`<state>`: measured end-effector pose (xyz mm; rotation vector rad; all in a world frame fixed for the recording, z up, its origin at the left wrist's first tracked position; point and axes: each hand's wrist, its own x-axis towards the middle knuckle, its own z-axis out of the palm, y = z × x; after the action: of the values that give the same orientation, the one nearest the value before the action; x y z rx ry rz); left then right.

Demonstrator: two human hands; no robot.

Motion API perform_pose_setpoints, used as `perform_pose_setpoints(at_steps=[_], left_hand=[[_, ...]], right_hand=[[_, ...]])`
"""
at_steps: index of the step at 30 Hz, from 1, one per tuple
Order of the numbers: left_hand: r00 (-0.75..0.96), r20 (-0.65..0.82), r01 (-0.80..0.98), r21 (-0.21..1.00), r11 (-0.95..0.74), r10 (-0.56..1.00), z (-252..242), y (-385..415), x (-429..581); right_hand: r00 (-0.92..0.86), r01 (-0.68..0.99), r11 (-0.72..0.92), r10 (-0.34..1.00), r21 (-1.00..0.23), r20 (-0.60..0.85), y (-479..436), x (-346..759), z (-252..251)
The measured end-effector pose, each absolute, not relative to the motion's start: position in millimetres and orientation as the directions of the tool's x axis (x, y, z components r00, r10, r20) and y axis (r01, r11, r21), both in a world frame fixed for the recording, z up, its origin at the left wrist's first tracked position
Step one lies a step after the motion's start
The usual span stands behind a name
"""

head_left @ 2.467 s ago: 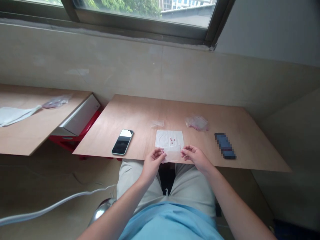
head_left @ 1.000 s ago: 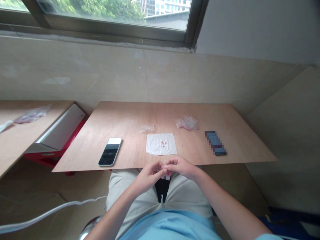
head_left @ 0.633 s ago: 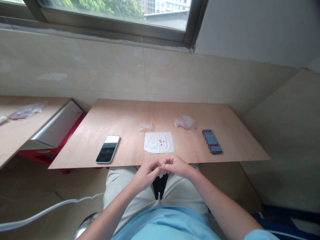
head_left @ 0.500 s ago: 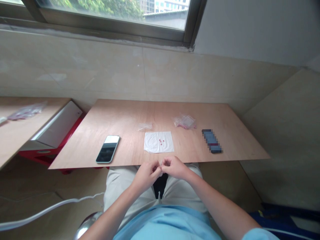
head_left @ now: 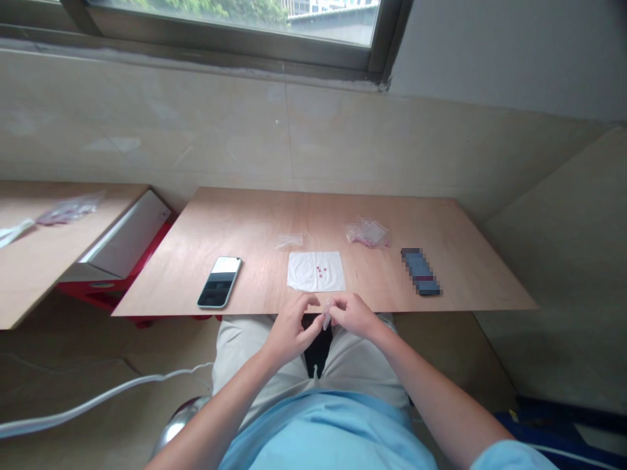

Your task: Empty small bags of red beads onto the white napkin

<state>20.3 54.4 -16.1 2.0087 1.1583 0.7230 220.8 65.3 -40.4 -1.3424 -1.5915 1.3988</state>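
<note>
Bag (head_left: pixel 326 318), probably clear plastic, is pinched in the right hand (head_left: pixel 354 314) by the near edge of the tabletop (head_left: pixel 259 225). Left hand (head_left: pixel 292 328) is right beside it, thumb and finger spread.

phone (head_left: pixel 220 282): screen-up, left | window (head_left: pixel 235 32): top | second table (head_left: pixel 34 267): far left

white sheet (head_left: pixel 300 273), red bits (head_left: pixel 321 275) — tan tabletop (head_left: pixel 245 222) — light-blue shirt (head_left: pixel 323 431)
</note>
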Motion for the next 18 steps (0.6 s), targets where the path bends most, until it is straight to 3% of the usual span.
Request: perform_pose_setpoints(at_steps=[3,6,12,18], left_hand=[[0.558,0.159,0.347,0.847,-0.403,0.815,-11.8,52.0,21.9],[0.627,0.109,0.268,0.899,-0.345,0.771,-12.1,52.4,23.4],[0.550,0.081,0.225,0.944,-0.241,0.831,-22.2,56.6,24.1],[0.518,-0.110,-0.058,0.985,0.163,0.848,-27.1,63.4,22.5]], right_hand=[[-0.419,0.150,-0.145,0.887,-0.978,-0.196,67.3,227.4,-35.9],[-0.506,0.092,-0.228,0.828,-0.969,-0.242,67.4,232.9,-31.8],[-0.480,0.084,-0.341,0.809,-0.936,-0.338,66.1,235.7,-31.2],[-0.491,-0.118,-0.352,0.834,-0.929,-0.253,67.7,237.6,-31.3]])
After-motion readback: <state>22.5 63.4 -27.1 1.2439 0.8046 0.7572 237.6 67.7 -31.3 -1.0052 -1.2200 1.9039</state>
